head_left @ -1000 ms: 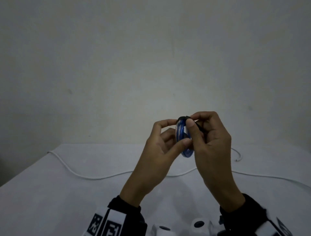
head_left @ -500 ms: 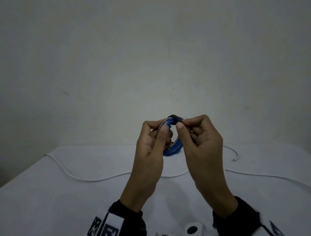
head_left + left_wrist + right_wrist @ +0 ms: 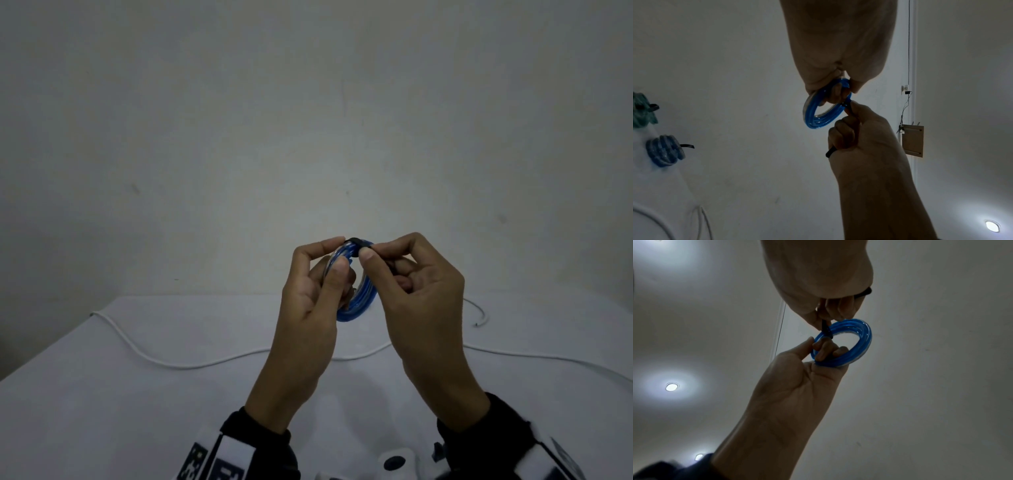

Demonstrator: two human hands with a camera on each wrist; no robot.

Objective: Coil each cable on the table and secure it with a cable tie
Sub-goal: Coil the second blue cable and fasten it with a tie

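A small blue coiled cable (image 3: 359,303) is held up above the white table (image 3: 102,394). My left hand (image 3: 337,257) grips the coil's left side, with fingers through its centre in the right wrist view, where the blue coiled cable (image 3: 863,344) shows as a ring. A black cable tie (image 3: 356,241) wraps the top of the coil. My right hand (image 3: 371,250) pinches the black cable tie (image 3: 826,331) between thumb and forefinger. The tie's tail (image 3: 830,152) sticks out below the right hand's curled fingers.
A long white cable (image 3: 178,365) lies loose across the table behind my hands. In the left wrist view a tied blue coil (image 3: 663,149) and a tied teal coil (image 3: 641,110) rest on the table. A plain wall stands behind the table.
Both hands shifted slightly left and the coil turned from edge-on to more open. My right hand moved from covering the coil to pinching the tie at its top.
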